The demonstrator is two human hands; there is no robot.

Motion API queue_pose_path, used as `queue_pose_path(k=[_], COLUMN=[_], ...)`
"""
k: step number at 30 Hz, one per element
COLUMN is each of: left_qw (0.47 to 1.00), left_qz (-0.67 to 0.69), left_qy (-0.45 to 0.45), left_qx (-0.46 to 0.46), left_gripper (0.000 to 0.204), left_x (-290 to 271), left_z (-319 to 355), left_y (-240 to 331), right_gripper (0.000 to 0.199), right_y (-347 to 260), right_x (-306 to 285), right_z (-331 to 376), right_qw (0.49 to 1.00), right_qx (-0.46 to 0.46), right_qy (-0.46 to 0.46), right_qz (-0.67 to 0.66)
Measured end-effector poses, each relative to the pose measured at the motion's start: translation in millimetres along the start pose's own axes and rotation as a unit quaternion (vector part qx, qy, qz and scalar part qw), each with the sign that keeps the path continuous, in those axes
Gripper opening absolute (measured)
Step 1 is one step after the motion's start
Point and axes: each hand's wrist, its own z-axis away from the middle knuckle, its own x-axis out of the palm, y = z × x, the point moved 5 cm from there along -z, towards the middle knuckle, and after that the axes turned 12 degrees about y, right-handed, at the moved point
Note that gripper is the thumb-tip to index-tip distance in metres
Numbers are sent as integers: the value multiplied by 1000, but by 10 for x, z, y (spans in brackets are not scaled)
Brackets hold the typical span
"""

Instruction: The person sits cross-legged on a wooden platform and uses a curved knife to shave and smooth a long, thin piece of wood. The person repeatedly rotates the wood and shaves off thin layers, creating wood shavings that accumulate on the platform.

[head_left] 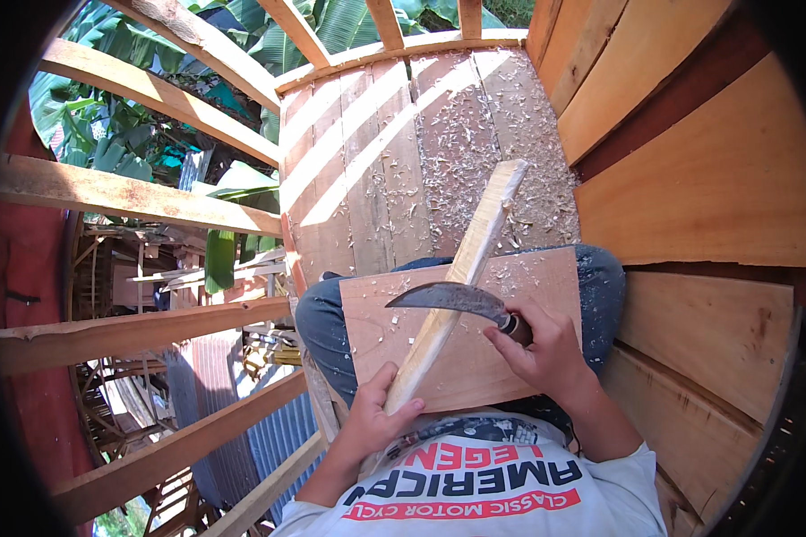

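Observation:
My left hand is closed round the near end of a pale wooden stick, which slants away from me to the upper right. A curved knife with a dark blade and a brown handle is in my right hand, fingers wrapped round the handle. Its blade lies across the middle of the stick, the tip pointing left. Under both is a flat wooden board resting across my lap, with a few pale chips on it.
Curled wood shavings cover much of the plank floor ahead. Wooden railing bars run along the left, with a drop to metal roofing and banana leaves beyond. A plank wall rises close on the right.

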Motion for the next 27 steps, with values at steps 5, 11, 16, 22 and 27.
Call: queue_pose_path(k=[5,11,16,22,27], left_qw=[997,998,998,996,997], left_qz=[75,-1,-19,-37,-21], left_qy=[-21,-55,-55,-72,-72], left_qx=[-25,40,33,41,30], left_gripper=[32,37,41,41,40], left_x=[-7,0,-35,-34,-48], left_z=[-50,-80,-81,-145,-156], left_y=[-107,9,-40,-62,-121], right_gripper=[45,33,26,25,26], right_y=[-64,139,322,431,297], right_x=[-103,-166,-178,-87,16], right_z=[178,285,260,367,372], right_qw=[869,818,830,856,838], right_qx=[161,297,305,289,293], right_qy=[-267,-319,-212,-144,-214], right_qz=[-383,-376,-416,-403,-408])
